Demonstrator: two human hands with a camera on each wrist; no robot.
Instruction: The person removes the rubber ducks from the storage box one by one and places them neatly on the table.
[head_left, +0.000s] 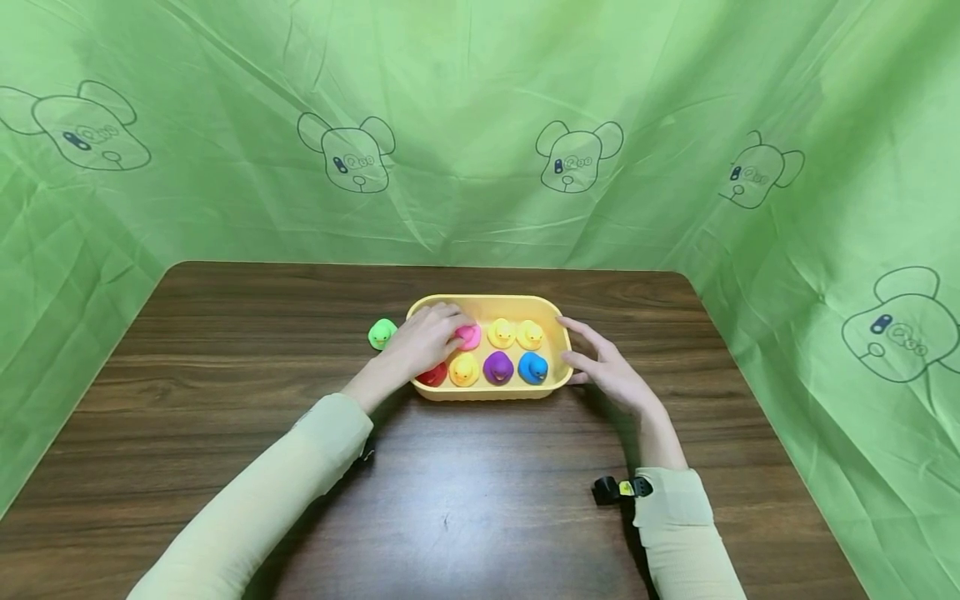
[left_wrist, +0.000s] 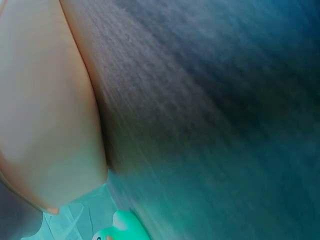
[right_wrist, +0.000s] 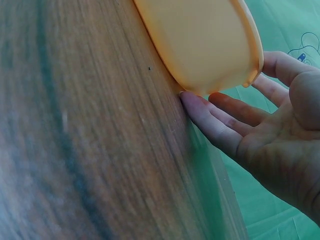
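A pale yellow oval tub (head_left: 491,395) holds two rows of rubber ducks. My left hand (head_left: 420,340) reaches over its left end and pinches a pink rubber duck (head_left: 470,337) between thumb and fingers. Below that hand, a red duck (head_left: 432,375) is partly covered. The front row goes on with an orange-yellow duck (head_left: 464,370), a purple duck (head_left: 498,367) and a blue duck (head_left: 533,367). Two yellow ducks (head_left: 502,333) sit behind them. Against the tub's right end rest the spread fingertips of my right hand (head_left: 611,371); the right wrist view shows its fairly straight fingers (right_wrist: 215,122) there.
A green duck (head_left: 382,333) stands on the dark wooden table (head_left: 465,500), just left of the tub. Green cloth (head_left: 465,225) with printed bear outlines hangs behind and at both sides. Each wrist carries a small camera; the right one (head_left: 621,490) shows plainly.
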